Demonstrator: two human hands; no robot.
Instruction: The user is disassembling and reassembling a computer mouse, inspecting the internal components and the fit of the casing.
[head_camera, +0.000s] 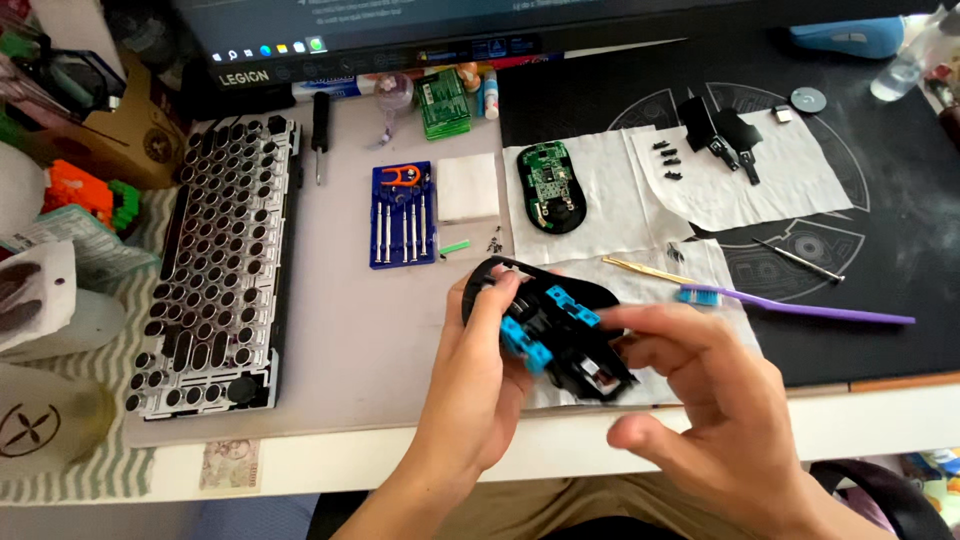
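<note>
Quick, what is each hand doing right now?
Left hand: closed around the black mouse shell with blue parts.
Right hand: fingers touching the shell's right side; grip cannot be told.

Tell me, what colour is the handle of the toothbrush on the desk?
Purple, with blue bristles; the toothbrush shows in the head view.

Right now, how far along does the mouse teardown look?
Done: the green circuit board lies out on white tissue, small black screws set aside. In hand: the left hand holds the black mouse shell with blue inserts; the right hand works at its end. Left: the purple toothbrush lies untouched; the shell isn't reassembled.
</note>
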